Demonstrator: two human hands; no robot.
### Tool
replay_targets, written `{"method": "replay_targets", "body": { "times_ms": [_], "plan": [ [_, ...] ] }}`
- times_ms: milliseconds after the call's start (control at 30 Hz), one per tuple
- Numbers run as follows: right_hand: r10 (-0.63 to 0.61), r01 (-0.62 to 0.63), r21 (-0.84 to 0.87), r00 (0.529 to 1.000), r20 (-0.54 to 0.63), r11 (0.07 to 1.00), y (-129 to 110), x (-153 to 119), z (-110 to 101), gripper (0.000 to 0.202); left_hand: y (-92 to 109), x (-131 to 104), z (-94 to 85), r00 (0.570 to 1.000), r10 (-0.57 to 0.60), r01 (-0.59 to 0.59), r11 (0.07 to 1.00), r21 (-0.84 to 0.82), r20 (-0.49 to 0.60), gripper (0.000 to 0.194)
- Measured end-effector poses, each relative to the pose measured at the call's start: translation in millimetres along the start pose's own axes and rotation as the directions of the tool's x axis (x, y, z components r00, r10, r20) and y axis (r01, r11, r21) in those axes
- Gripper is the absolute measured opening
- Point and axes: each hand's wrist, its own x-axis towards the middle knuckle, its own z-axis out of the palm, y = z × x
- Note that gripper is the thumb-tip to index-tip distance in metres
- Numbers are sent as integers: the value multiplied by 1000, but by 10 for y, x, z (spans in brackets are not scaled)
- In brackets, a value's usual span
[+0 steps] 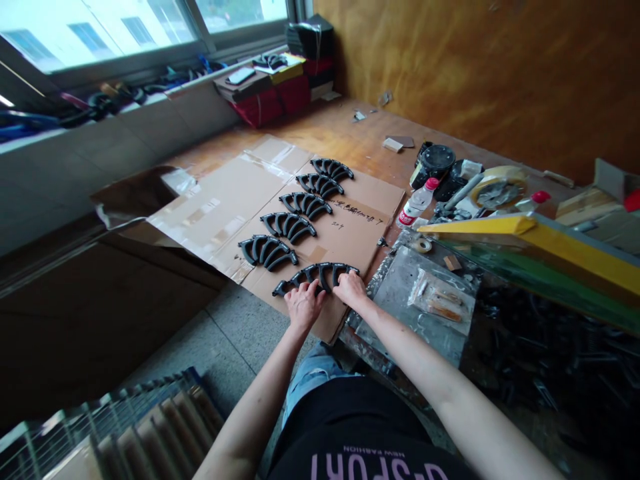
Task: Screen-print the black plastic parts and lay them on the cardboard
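At the frame's centre, the nearest row of black curved parts [325, 272] is being pinched by both hands [327, 297], seemingly to keep it aligned.

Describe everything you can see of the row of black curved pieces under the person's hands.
The row of black pieces lies on the near end of the cardboard. Its slim, curved parts sit side by side, their far ends forming a shallow arc. They look smooth, perhaps plastic. The left hand hides part of the near side; the right hand is at the right end. How firmly either grips is unclear.
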Motion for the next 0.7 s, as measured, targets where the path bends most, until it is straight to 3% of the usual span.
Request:
{"method": "replay_targets", "body": {
  "times_ms": [133, 267, 367, 467, 567, 700],
  "plan": [
    [-76, 76, 59, 997, -8, 995, 37, 63, 5, 30, 22, 70, 26, 1000, -15, 15, 1000, -26, -6, 47],
    [-56, 56, 9, 998, -28, 998, 36, -21, -80, 33, -6, 111, -4, 1000, -10, 12, 996, -85, 19, 45],
    [-127, 121, -62, 987, -100, 991, -105, -166, -101, 37, -54, 141, -61, 997, -1, 10, 992, -128, 76, 43],
    [-196, 193, -54, 980, -42, 980, -325, -261, -20, 39, -115, 194, -124, 992, 18, 1, 988, -153, 122, 42],
    [-146, 145, -45, 989, -6, 988, -525, -244, 118, 39, -167, 267, -176, 985, 40, -11, 985, -174, 165, 41],
    [-41, 39, -45, 998, -39, 998, -658, -133, 256, 41, -195, 335, -201, 976, 60, -16, 978, -206, 211, 41]
  ]
}}
